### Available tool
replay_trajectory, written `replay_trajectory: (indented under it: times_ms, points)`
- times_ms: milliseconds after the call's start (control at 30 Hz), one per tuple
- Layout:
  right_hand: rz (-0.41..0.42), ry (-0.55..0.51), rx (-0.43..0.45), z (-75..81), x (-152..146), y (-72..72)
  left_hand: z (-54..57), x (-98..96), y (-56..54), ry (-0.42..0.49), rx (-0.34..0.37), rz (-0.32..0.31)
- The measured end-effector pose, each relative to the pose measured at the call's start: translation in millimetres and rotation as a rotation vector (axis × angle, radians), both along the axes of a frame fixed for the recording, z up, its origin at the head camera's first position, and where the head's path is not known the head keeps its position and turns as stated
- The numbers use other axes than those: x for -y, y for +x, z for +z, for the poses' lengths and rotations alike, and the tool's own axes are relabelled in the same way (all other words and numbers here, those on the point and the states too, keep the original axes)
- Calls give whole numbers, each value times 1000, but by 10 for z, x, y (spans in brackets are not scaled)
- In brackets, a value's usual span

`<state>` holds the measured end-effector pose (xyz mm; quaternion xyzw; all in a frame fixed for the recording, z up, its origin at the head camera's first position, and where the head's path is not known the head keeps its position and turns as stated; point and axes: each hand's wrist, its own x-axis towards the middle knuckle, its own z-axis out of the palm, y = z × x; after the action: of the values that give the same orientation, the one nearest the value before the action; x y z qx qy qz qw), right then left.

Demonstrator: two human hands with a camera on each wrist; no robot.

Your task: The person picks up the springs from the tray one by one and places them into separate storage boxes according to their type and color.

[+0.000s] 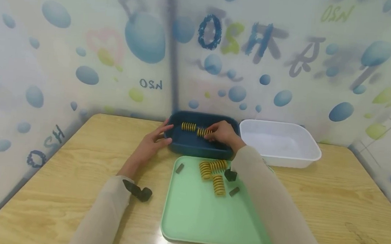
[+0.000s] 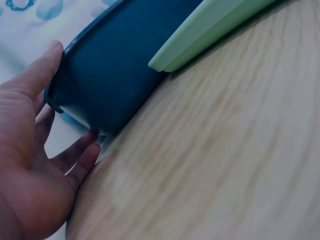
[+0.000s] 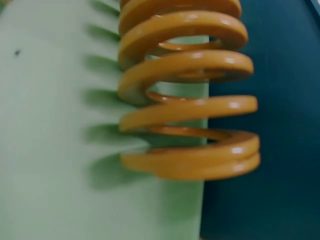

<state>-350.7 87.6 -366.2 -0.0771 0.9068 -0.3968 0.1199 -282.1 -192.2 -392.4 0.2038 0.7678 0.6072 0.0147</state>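
In the head view my left hand (image 1: 149,143) holds the left end of a dark blue plastic bin (image 1: 197,151), its thumb and a finger reaching over the rim. The left wrist view shows other fingers (image 2: 85,162) low against the end of the bin (image 2: 110,75). My right hand (image 1: 224,133) reaches inside the bin and pinches a yellow coil spring (image 1: 202,132). Another spring (image 1: 188,126) lies just left of it in the bin. Filling the right wrist view is a spring (image 3: 190,115) over the green tray; the right hand itself is out of that view.
Nearer me lies a pale green tray (image 1: 195,216) bearing several springs (image 1: 219,185) and two small dark blocks (image 1: 179,168). To the right of the bin stands a white plastic bin (image 1: 279,139). A patterned wall (image 1: 116,78) rises behind the wooden table (image 1: 76,166).
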Motion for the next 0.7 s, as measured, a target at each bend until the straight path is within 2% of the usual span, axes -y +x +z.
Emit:
replay_trajectory:
  times_ms: [100, 233, 500, 700]
  points:
    - [5, 27, -6, 9, -4, 11, 95, -26, 58, -23, 1, 2]
    - [12, 36, -8, 11, -8, 25, 107, -32, 62, -37, -5, 1]
    - [25, -14, -24, -6, -14, 27, -121, 27, -89, -32, -10, 7]
    - [-2, -59, -48, -6, -7, 18, -173, 35, -114, -49, -42, 27]
